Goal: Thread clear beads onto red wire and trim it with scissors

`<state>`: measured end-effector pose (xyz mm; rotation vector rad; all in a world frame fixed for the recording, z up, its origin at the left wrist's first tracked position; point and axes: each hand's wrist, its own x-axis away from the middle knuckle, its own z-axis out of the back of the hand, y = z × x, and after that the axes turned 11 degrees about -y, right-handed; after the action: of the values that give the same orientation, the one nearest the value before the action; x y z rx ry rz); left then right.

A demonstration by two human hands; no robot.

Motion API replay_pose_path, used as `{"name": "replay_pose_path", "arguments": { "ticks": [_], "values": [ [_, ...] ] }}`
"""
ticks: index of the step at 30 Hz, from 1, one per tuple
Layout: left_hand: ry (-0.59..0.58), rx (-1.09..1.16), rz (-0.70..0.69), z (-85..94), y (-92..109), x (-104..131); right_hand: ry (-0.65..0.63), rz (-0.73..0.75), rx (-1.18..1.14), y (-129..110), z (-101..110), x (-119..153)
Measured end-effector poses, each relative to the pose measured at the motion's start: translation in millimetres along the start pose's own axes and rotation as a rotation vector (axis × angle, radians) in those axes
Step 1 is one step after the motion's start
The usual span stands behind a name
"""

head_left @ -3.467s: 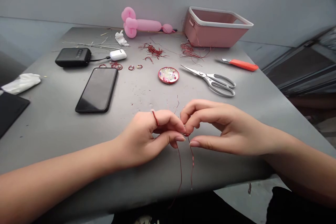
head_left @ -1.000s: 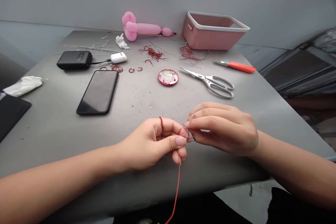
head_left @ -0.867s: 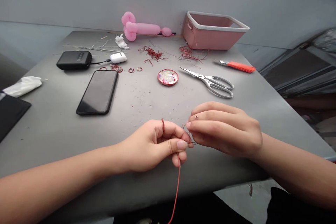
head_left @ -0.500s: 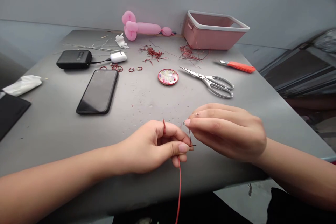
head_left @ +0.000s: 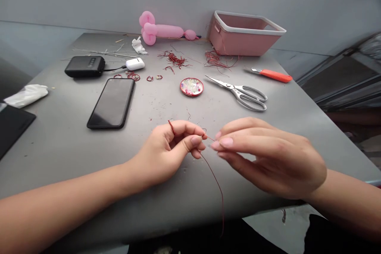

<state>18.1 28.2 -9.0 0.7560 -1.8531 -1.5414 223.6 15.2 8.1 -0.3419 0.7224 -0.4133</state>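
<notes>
A red cord [head_left: 222,202] is hanging toward six o'clock from the pinching left hand [head_left: 166,149], the right hand [head_left: 279,158] is gripping a strand [head_left: 209,138] at three o'clock, and a black box [head_left: 80,67] at ten is showing illegible markings [head_left: 92,62].

Can't see thread [head_left: 221,190] inside left hand [head_left: 166,147]: covered by thumb [head_left: 189,143]. Can't tell if gripped by right hand [head_left: 274,158], blurred at fingertips [head_left: 226,143]. Cut off by frame sides: both forearms [head_left: 89,190], plus black pad [head_left: 14,125] at table's [head_left: 119,149] left edge. Can't count beads [head_left: 193,86] in dish [head_left: 192,95], too small. Can't see inner bottom of basket [head_left: 238,43] at table's far right corner, blocked from this angle. Blurred: clutter [head_left: 348,75] past right edge.
</notes>
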Motion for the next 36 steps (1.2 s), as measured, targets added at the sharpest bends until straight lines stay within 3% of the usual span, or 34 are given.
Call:
{"name": "replay_pose_path", "arguments": {
  "ticks": [7,15,23,26,30,33,36],
  "values": [
    [0.058,0.13,0.011,1.1,2,-4,-0.048,0.089,0.142,7,-1,0],
    [-0.003,0.263,0.032,-0.9,4,-3,-0.182,0.278,0.324,4,5,-2],
    [-0.037,0.334,0.037,-1.5,0,-1,-0.146,0.314,0.357,3,0,-1],
    [-0.024,0.219,0.03,0.2,0,-2,-0.186,0.286,0.253,5,1,0],
    [-0.011,-0.094,-0.045,3.5,0,-2,-0.254,0.13,-0.041,9,8,-2],
    [-0.033,-0.317,-0.136,5.0,-3,0,-0.19,-0.006,-0.142,14,10,-3],
    [-0.071,-0.388,-0.209,5.6,-6,2,-0.143,-0.13,-0.14,19,7,-1]
  ]
}}
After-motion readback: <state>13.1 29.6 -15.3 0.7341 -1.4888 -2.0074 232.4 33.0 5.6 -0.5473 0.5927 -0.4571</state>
